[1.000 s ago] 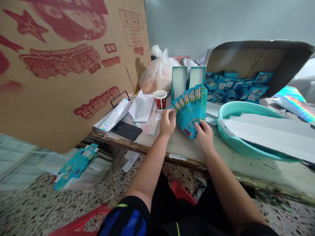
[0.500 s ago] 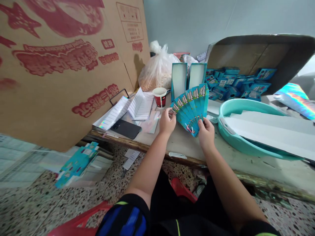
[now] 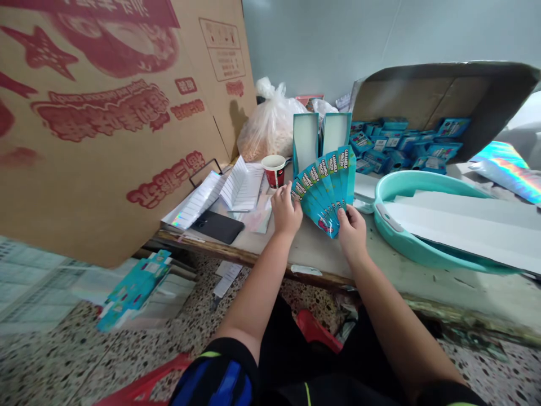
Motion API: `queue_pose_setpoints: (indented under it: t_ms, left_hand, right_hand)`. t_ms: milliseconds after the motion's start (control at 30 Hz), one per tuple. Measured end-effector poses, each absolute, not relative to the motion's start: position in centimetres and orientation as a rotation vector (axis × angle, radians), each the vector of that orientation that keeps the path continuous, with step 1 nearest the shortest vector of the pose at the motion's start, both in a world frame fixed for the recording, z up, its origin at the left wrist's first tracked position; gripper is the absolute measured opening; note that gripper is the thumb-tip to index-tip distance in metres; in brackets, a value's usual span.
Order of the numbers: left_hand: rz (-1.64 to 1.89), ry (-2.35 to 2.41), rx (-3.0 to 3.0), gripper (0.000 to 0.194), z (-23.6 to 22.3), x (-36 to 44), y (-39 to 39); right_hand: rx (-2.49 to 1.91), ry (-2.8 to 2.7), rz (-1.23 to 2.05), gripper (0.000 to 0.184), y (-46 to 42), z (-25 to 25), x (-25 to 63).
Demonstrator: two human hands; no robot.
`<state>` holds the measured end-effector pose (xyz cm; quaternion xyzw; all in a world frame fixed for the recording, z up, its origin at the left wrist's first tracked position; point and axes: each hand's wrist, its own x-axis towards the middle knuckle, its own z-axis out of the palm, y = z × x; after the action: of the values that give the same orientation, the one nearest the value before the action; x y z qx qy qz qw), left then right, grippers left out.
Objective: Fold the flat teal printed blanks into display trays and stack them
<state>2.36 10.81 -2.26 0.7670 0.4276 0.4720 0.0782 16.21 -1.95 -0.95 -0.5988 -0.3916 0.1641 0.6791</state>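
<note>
A fan of flat, glossy blue caramel packets point(image 3: 323, 189) printed "CARAMELO MACIZO" is spread above the table edge. My right hand point(image 3: 353, 228) pinches the fan at its lower right, thumb on the front. Beside the fan's left edge is my left hand point(image 3: 287, 211), its fingers extended upward and the fingertips close to the leftmost packet; whether they touch it is hard to see. Just behind the fan stand two tall, narrow open boxes, a left box point(image 3: 305, 138) and a right box point(image 3: 337, 132), with pale insides showing.
Right of my hands, a turquoise basin point(image 3: 422, 256) holds white card sheets point(image 3: 460, 217). Behind it, a tipped carton point(image 3: 406, 93) contains small blue boxes point(image 3: 393, 141). A paper cup point(image 3: 274, 172), phone point(image 3: 217, 226), notebook point(image 3: 243, 186) and tied plastic bag point(image 3: 270, 124) lie left, beside a large cardboard box point(image 3: 105, 158).
My left hand's fingers have loosened from the leftmost packet and straightened beside the fan. My right hand keeps its pinch. The view has shifted slightly.
</note>
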Motion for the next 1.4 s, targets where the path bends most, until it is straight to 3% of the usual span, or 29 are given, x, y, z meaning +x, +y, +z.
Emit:
queue_pose_setpoints:
  t_ms: [167, 633, 1033, 1400]
  left_hand:
    - [1.185, 1.270, 2.401, 0.045, -3.0, 2.4, 11.1]
    - [1.226, 1.229, 2.334, 0.045, -3.0, 2.4, 11.1]
    - [1.597, 1.161, 2.295, 0.058, -1.7, 1.7, 9.8]
    - [1.264, 1.111, 2.395, 0.059, -1.3, 2.1, 9.3]
  right_hand:
    - [-1.341, -0.934, 0.395, 0.030, -1.9, -1.3, 16.0]
    - [-1.356, -0.943, 0.430, 0.032, -2.0, -1.3, 15.5]
    - [-1.413, -1.159, 0.348, 0.029, -2.1, -1.4, 14.9]
    - [-1.400, -1.214, 0.400, 0.029, -2.1, -1.0, 14.4]
